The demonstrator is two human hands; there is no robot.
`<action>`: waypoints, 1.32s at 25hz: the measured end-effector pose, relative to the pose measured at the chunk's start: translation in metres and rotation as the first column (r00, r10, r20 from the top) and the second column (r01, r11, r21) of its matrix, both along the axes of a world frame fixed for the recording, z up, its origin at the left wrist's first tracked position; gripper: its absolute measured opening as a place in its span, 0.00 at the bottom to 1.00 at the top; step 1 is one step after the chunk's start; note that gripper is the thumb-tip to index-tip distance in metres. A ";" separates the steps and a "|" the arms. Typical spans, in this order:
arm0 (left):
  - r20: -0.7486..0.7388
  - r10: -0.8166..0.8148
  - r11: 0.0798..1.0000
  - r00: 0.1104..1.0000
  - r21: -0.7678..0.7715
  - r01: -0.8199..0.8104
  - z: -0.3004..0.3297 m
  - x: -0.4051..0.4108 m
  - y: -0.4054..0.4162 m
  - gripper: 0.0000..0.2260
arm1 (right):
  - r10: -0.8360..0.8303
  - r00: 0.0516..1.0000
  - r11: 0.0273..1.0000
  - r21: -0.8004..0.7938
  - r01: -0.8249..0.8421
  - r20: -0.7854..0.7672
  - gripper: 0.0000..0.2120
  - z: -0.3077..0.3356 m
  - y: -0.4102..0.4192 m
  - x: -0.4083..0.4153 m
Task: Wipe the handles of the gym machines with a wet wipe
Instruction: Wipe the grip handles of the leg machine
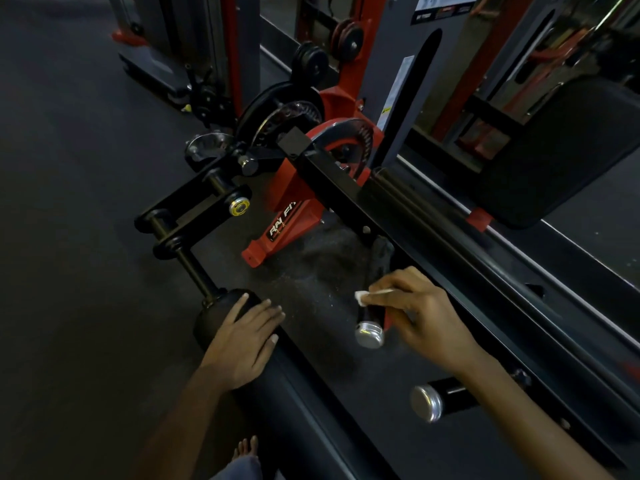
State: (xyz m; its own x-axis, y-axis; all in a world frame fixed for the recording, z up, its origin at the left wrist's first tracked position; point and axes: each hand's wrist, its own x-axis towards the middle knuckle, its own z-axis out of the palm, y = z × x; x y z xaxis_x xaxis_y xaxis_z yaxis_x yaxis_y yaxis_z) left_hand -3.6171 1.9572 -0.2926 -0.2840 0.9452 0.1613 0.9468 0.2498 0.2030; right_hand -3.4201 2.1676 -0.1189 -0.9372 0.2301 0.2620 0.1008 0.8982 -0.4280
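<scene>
My right hand (420, 315) is wrapped around a short black handle (370, 329) with a shiny metal end cap, pressing a white wet wipe (363, 295) against it; only a corner of the wipe shows past my fingers. A second black handle with a silver cap (429, 403) sticks out lower down, under my right forearm. Resting flat on a black padded roller (221, 306) of the machine is my left hand (244, 344), fingers spread, holding nothing.
A long black square bar (381, 202) runs diagonally from the red pivot housing (287, 216) toward the lower right. A black seat pad (568, 150) is at the right. Weight stack frames stand at the back. The dark rubber floor (69, 202) lies to the left. My bare foot (246, 448) is below.
</scene>
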 end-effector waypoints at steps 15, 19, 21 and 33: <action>-0.017 -0.175 0.984 0.984 -0.035 0.175 0.001 -0.006 0.001 0.19 | -0.276 0.961 0.954 0.124 0.273 0.004 0.08 -0.015 0.051 -0.055; 0.022 -0.213 0.975 0.977 -0.056 0.214 0.004 -0.010 0.003 0.20 | -0.321 0.946 0.946 0.062 0.318 0.044 0.06 -0.006 0.042 -0.052; 0.043 -0.208 0.976 0.977 -0.061 0.210 0.004 -0.010 0.002 0.20 | -0.332 0.942 0.943 0.035 0.330 0.043 0.09 0.001 0.023 -0.041; 0.107 -0.240 0.968 0.965 -0.051 0.246 0.004 -0.016 0.001 0.20 | -0.648 0.761 0.726 -0.272 0.632 0.038 0.19 0.014 -0.082 0.012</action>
State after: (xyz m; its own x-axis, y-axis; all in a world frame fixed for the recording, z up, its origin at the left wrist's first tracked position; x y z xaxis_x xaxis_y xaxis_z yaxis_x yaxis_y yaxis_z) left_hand -3.6327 1.9584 -0.2882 -0.0563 0.9950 0.0820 0.9566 0.0303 0.2898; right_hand -3.4085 2.0859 -0.1054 -0.5285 0.8349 0.1538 0.5807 0.4877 -0.6519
